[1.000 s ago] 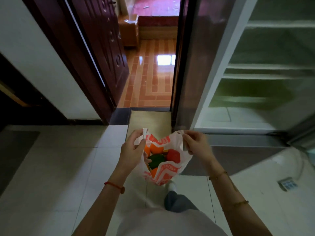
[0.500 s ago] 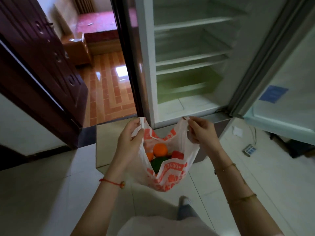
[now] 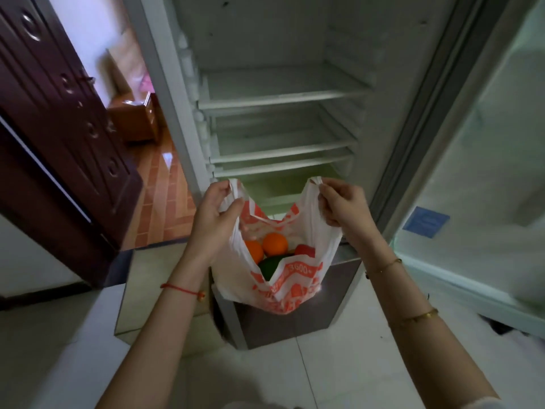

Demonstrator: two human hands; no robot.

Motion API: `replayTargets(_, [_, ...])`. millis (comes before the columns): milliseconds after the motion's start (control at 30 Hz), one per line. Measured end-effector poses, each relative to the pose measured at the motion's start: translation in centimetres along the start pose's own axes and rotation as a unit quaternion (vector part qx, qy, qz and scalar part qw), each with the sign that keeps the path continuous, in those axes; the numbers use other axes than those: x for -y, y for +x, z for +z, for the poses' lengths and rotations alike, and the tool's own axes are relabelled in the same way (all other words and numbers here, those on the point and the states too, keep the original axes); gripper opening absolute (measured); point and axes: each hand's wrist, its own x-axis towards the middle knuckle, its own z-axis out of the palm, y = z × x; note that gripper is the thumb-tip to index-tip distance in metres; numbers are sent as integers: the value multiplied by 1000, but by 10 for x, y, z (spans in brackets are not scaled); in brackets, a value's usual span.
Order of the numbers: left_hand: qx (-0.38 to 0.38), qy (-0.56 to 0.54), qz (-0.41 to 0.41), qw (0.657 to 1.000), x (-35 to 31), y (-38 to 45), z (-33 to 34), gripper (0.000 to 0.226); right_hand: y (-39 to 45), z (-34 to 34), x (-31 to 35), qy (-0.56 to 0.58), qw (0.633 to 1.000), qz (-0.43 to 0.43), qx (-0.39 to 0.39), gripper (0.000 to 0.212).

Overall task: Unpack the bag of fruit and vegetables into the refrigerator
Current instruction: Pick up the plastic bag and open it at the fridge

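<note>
While gripping bag [image 3: 283, 278], hands [image 3: 274, 215] closed.

Pale tiled floor [image 3: 339, 376], dark door [image 3: 59, 119]

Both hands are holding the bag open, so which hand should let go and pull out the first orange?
Probably the right hand. The oranges sit toward the left side of the bag, right under the left hand, which bunches that handle. The right hand pinches its handle with its fingertips only and could release and reach across.
</note>
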Motion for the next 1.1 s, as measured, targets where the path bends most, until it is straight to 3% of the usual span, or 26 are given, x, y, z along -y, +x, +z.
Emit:
replayTargets(233, [-44,1,18,999,-5,50,30,51,67,-16,9,-6,999,-24,29,23])
replayTargets(367, [-47,10,13,999,3,64,35,38,96,-20,-4,-13,999,-36,26,24])
replayTargets(500, [-61,40,14,997,23,68,39,44,112,-26,-25,-8,1000,-22,18,20])
replayTargets(667, [-59,80,11,995,36,61,38,48,117,-34,-45,-117,993,-24,13,23])
replayTargets(767, [-51,112,27,992,33,54,40,47,118,-35,-55,-298,950,-81,-45,18])
replayTargets(900, [-55,189,46,979,35,50,41,46,102,-24,-65,-482,819,-266,-159,21])
replayTargets(933, [-57,201,44,977,36,49,41,47,95,-20,-65,-481,804,-319,-142,18])
replayTargets(1000, [-58,228,38,971,37,48,42,48,86,-14,-73,-464,794,-392,-16,6])
replayTargets(1100, [-63,279,29,958,36,48,44,49,91,-7,-90,-502,787,-299,199,11])
